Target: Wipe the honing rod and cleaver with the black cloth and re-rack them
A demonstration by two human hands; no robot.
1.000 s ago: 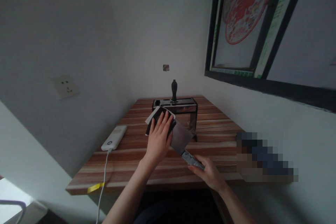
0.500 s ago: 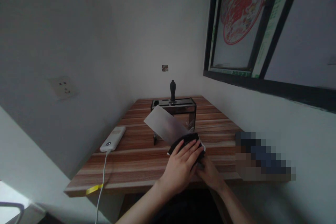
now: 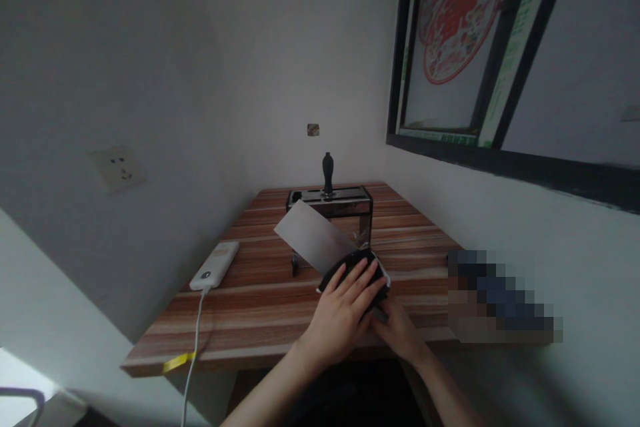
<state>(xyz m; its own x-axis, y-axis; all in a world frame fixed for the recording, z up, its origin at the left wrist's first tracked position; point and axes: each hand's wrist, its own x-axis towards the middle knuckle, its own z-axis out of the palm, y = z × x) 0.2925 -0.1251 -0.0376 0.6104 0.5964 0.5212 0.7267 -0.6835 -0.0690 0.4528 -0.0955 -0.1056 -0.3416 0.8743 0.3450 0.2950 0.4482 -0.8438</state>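
My left hand (image 3: pixel 340 313) lies over the black cloth (image 3: pixel 349 261), fingers long and slightly spread, holding it against the knife (image 3: pixel 314 235); I can't see my thumb. My right hand (image 3: pixel 400 335) is curled round the knife's near end, partly hidden behind my left. The knife slants away leftward over the counter (image 3: pixel 260 317), in front of the rack (image 3: pixel 345 206).

A rack (image 3: pixel 367 205) stands on a table (image 3: pixel 420 260), a cleaver (image 3: pixel 310 233) and cloth (image 3: pixel 356 257) before it. Left of the rack lies a power bank (image 3: pixel 216 264); farther left, a socket (image 3: pixel 119 170).
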